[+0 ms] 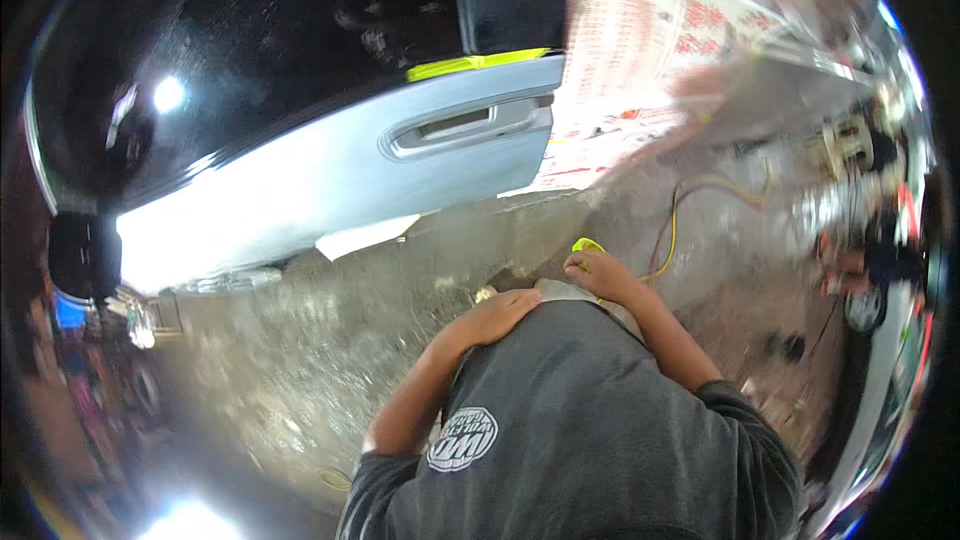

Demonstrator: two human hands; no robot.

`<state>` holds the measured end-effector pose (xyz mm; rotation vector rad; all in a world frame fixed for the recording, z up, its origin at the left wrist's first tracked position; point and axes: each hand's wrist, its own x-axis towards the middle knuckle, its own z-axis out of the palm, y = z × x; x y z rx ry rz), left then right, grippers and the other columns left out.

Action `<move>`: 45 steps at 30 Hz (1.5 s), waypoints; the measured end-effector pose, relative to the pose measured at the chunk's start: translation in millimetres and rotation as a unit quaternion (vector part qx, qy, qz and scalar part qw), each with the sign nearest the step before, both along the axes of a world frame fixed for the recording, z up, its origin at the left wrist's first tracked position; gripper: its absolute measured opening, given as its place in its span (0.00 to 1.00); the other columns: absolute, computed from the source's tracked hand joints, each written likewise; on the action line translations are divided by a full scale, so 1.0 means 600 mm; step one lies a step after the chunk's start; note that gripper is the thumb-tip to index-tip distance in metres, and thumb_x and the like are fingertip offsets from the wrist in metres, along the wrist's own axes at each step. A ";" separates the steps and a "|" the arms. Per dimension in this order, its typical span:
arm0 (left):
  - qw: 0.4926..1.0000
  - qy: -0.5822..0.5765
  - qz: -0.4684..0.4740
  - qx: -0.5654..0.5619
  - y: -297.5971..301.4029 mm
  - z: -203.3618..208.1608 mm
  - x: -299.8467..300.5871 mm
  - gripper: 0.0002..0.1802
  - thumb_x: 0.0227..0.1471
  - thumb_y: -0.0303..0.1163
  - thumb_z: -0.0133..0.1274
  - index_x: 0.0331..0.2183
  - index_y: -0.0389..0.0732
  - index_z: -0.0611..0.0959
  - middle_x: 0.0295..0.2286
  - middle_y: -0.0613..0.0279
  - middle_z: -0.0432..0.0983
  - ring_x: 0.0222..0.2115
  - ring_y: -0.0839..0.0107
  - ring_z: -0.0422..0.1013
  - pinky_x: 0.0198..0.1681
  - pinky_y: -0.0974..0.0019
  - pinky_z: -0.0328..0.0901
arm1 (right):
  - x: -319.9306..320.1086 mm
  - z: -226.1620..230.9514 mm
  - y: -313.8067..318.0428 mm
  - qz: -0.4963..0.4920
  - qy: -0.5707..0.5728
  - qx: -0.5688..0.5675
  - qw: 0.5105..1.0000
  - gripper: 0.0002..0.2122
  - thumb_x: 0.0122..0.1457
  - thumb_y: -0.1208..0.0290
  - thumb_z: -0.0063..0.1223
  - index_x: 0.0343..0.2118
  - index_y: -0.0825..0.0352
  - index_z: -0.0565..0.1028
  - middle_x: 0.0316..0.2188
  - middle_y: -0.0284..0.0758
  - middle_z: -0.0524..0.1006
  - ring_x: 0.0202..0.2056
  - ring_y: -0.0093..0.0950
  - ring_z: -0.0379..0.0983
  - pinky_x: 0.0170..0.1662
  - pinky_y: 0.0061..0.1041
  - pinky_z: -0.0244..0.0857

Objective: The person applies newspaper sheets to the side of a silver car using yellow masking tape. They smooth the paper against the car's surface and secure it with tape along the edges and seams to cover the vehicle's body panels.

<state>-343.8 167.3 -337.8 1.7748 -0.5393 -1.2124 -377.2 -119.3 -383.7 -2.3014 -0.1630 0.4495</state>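
Note:
My right hand (604,276) is closed, with a small piece of bright yellow-green tape (587,244) showing at its fingers. Against the front of my dark grey shirt (590,410), at the waist, my left hand (503,316) lies flat and holds nothing that I can see. Ahead of both hands, apart from them, stands a light grey car door (330,165) with a recessed handle (465,126). A strip of yellow-green masking tape (478,63) runs along the door's top edge, under the dark window (290,20).
Printed masking paper (640,70) covers the car body right of the door. A yellow and red hose (676,215) curves over the wet-looking concrete floor (300,340). Another vehicle's wheel (862,310) shows at the far right. A bright lamp (190,522) glares at the lower left.

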 end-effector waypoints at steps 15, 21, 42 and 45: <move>0.960 -0.197 -0.177 0.092 -0.218 -0.045 0.051 0.32 0.67 0.49 0.47 0.60 0.33 0.73 0.57 0.43 0.73 0.59 0.52 0.69 0.63 0.60 0.61 | -0.195 -0.061 -0.168 -0.342 -0.019 0.056 0.938 0.09 0.65 0.67 0.51 0.43 0.62 0.79 0.39 0.46 0.77 0.43 0.48 0.75 0.46 0.44 0.69; 0.967 -0.126 -0.210 0.064 -0.275 -0.053 0.029 0.33 0.66 0.50 0.48 0.60 0.34 0.73 0.56 0.42 0.73 0.56 0.52 0.71 0.60 0.57 0.63 | -0.249 -0.072 -0.180 -0.397 -0.010 0.064 0.916 0.08 0.65 0.72 0.50 0.38 0.69 0.79 0.35 0.45 0.79 0.40 0.45 0.77 0.45 0.38 0.69; 0.977 -0.092 -0.191 0.005 -0.122 -0.065 0.146 0.29 0.68 0.46 0.48 0.60 0.35 0.74 0.54 0.47 0.77 0.54 0.58 0.74 0.57 0.62 0.65 | -0.142 0.016 -0.009 -0.431 -0.009 0.065 0.900 0.09 0.66 0.69 0.53 0.40 0.70 0.78 0.31 0.44 0.79 0.34 0.42 0.76 0.40 0.37 0.68; 0.978 -0.117 -0.173 -0.012 -0.097 -0.072 0.160 0.26 0.68 0.45 0.48 0.57 0.35 0.77 0.50 0.47 0.79 0.51 0.58 0.75 0.54 0.61 0.67 | -0.124 0.019 0.018 -0.416 -0.061 0.036 0.907 0.09 0.66 0.69 0.53 0.41 0.70 0.79 0.32 0.45 0.79 0.34 0.43 0.77 0.40 0.38 0.69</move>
